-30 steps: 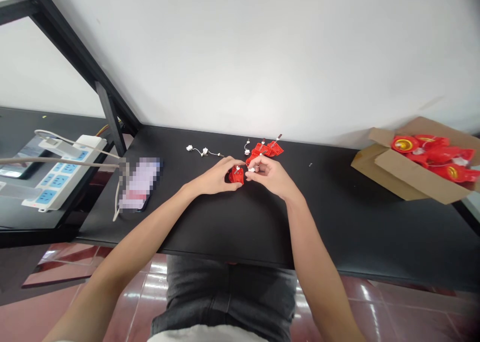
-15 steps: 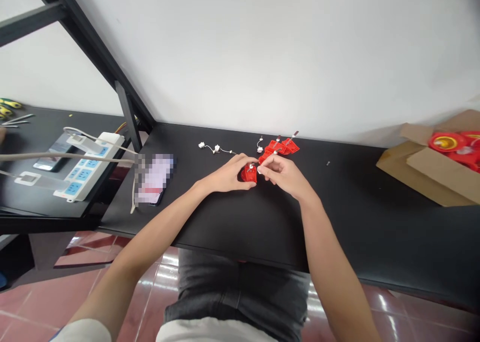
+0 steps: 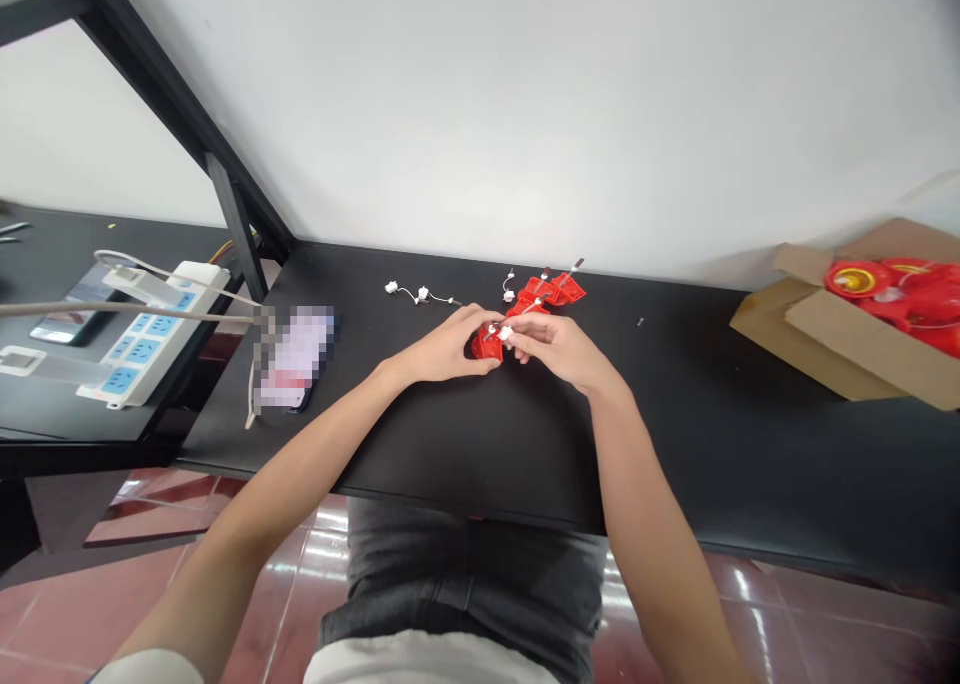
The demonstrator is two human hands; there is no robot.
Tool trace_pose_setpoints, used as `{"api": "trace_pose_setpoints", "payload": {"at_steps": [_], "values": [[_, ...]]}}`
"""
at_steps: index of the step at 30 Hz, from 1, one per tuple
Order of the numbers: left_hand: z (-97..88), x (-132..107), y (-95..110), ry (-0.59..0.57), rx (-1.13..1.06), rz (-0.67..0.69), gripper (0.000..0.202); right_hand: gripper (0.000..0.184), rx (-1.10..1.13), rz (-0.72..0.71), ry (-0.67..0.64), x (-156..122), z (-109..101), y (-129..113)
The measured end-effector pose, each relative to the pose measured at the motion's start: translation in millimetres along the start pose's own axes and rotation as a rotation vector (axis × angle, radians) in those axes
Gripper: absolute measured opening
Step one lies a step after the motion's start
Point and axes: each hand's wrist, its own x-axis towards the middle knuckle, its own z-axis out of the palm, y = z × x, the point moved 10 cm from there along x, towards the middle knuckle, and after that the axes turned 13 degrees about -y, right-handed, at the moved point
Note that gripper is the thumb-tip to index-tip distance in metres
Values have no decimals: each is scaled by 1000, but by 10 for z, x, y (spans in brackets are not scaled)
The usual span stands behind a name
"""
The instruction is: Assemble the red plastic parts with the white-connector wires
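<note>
My left hand grips a small red plastic piece by its edges, thumb at the near side and fingers at the far side. Between the thumb and fingers of my right hand is a small white part, held at the red piece's right edge. Just beyond my hands lie more red plastic pieces, with white parts and thin dark strips on them. A short wired white part rests left of those. Farther left lies a string of white parts joined by thin wire.
At the right stands an open cardboard box holding red items. To the left are a phone with a blurred screen, a white power strip with cables, and a black frame post. A tiny metallic bit lies on the black table.
My right hand has brought the white part closer over the red piece, and more of that part now shows. The whole view has shifted slightly.
</note>
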Motion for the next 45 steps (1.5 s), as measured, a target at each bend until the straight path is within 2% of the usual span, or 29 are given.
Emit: {"api": "trace_pose_setpoints", "payload": {"at_steps": [12, 16, 22, 28, 39, 45], "values": [[-7, 11, -43, 10, -45, -25, 57, 33, -91, -78, 124, 16, -13, -120], [-17, 7, -53, 22, -49, -49, 61, 33, -96, -120, 125, 30, -20, -128], [9, 8, -82, 21, -69, -61, 69, 35, -130, -100, 160, 25, -59, -105], [27, -5, -99, 34, -94, -63, 72, 22, -254, -163, 240, 19, -36, -251], [45, -5, -101, 17, -84, -93, 70, 25, -254, -61, 208, 61, -27, -101], [47, -4, -85, 0, -63, -114, 69, 20, -311, -164, 203, 74, 13, -183]]}}
